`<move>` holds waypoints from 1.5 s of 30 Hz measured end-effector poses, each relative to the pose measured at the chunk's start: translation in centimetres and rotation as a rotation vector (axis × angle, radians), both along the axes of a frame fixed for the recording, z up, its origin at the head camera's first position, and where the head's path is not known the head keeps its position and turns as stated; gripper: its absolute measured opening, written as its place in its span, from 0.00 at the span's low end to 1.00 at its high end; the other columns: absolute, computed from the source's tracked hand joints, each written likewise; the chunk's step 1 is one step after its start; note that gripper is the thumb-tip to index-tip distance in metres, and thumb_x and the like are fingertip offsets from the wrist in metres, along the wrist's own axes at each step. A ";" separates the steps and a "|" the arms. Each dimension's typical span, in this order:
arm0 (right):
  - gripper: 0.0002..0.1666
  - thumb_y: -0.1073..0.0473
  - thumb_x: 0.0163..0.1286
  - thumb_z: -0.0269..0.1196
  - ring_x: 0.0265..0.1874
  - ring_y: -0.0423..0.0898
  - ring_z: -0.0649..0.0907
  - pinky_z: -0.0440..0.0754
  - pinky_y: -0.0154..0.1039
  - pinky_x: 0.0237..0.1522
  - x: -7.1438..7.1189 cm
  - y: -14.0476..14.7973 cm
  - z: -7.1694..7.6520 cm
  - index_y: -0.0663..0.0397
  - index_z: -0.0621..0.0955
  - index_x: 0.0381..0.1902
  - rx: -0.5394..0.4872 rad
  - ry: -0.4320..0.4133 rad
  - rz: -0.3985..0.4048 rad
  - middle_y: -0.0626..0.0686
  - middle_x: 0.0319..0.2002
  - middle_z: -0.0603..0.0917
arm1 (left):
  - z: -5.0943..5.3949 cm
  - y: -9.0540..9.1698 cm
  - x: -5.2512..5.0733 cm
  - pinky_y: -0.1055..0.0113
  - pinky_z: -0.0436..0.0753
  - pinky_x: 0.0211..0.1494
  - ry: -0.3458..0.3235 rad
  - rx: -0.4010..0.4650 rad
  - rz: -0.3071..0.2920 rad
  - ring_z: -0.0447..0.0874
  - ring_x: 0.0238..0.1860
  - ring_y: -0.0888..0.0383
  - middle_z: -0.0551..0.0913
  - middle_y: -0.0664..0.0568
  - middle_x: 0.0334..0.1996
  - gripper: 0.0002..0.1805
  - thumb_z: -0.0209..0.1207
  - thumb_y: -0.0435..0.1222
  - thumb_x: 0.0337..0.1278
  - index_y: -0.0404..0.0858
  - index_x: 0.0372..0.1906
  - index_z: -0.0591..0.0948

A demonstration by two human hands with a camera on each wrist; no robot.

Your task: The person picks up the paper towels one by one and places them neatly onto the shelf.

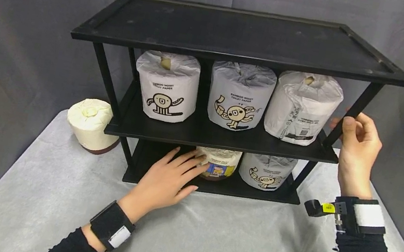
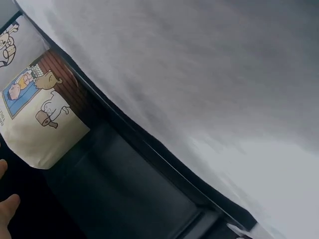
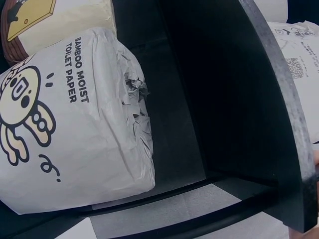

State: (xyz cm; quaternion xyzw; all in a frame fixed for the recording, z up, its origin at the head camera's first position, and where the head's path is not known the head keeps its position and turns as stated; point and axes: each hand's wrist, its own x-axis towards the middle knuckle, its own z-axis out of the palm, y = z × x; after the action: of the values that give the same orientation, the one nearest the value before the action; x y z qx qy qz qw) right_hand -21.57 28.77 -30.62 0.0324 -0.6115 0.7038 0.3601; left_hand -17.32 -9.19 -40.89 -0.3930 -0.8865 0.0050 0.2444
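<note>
A black two-tier rack (image 1: 241, 38) stands on the covered table. My right hand (image 1: 360, 149) grips its right front post (image 1: 358, 104), thumb in front. My left hand (image 1: 162, 180) is at the lower shelf with fingers extended, over the left edge of a cream toilet roll (image 1: 218, 171) with a colourful cartoon label; whether they touch it I cannot tell. The left wrist view shows that roll (image 2: 45, 124) and fingertips (image 2: 7, 206) at the left edge. Beside it on the lower shelf sits a white-wrapped toilet roll (image 1: 266, 173), large in the right wrist view.
On the middle shelf stand three white-wrapped rolls: a left one (image 1: 166, 88), a centre one (image 1: 239, 99) and a right one (image 1: 302, 110) with its printed back turned forward. Another cream roll (image 1: 90, 124) stands on the table (image 1: 33, 186) left of the rack. Grey cloth (image 1: 45, 3) hangs behind.
</note>
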 end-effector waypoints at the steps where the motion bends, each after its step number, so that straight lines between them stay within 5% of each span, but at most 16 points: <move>1: 0.14 0.58 0.65 0.69 0.36 0.45 0.83 0.72 0.37 0.46 0.1 0.1 0.1 0.56 0.84 0.48 0.005 -0.002 -0.002 0.52 0.31 0.85 | 0.0 -0.2 0.2 0.52 0.60 0.74 0.003 0.000 -0.001 0.62 0.72 0.55 0.72 0.55 0.68 0.31 0.59 0.53 0.65 0.50 0.71 0.71; 10: 0.14 0.63 0.66 0.68 0.33 0.44 0.84 0.74 0.35 0.46 0.7 1.1 0.5 0.61 0.83 0.49 -0.028 0.014 -0.002 0.53 0.31 0.85 | -0.7 -1.5 1.9 0.49 0.61 0.73 -0.022 0.006 -0.061 0.64 0.72 0.54 0.71 0.54 0.69 0.31 0.60 0.51 0.64 0.49 0.71 0.72; 17: 0.14 0.63 0.66 0.68 0.33 0.44 0.84 0.76 0.35 0.48 0.6 1.0 0.4 0.61 0.83 0.49 -0.042 0.005 0.012 0.53 0.31 0.85 | -0.9 -3.6 3.0 0.48 0.62 0.73 -0.001 0.005 -0.042 0.65 0.71 0.54 0.72 0.54 0.68 0.30 0.60 0.52 0.63 0.49 0.69 0.74; 24: 0.14 0.63 0.66 0.68 0.33 0.45 0.84 0.76 0.35 0.48 0.3 0.8 0.3 0.61 0.84 0.48 -0.046 0.026 0.020 0.53 0.30 0.85 | -0.4 -6.0 3.7 0.48 0.64 0.71 0.006 0.034 -0.056 0.68 0.68 0.51 0.76 0.53 0.64 0.26 0.44 0.54 0.74 0.47 0.65 0.77; 32: 0.13 0.62 0.66 0.67 0.33 0.45 0.84 0.76 0.35 0.47 -0.1 0.3 0.2 0.60 0.84 0.48 -0.023 0.007 0.017 0.53 0.30 0.85 | -0.4 -9.3 4.2 0.49 0.77 0.59 0.104 0.100 -0.117 0.78 0.57 0.49 0.83 0.51 0.53 0.26 0.38 0.52 0.77 0.42 0.55 0.82; 45: 0.14 0.61 0.66 0.68 0.34 0.44 0.84 0.74 0.35 0.46 -0.2 0.0 0.0 0.59 0.83 0.48 -0.023 -0.003 0.020 0.52 0.30 0.86 | 0.3 -13.4 4.9 0.54 0.78 0.44 0.162 0.153 -0.039 0.81 0.40 0.50 0.82 0.51 0.37 0.24 0.39 0.48 0.78 0.40 0.41 0.82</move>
State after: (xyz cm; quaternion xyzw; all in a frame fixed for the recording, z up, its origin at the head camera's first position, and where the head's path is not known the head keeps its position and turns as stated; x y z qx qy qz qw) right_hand -21.76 28.78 -30.58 0.0334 -0.6037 0.7143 0.3524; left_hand -12.44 -22.62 -40.62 -0.3888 -0.8538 -0.0357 0.3444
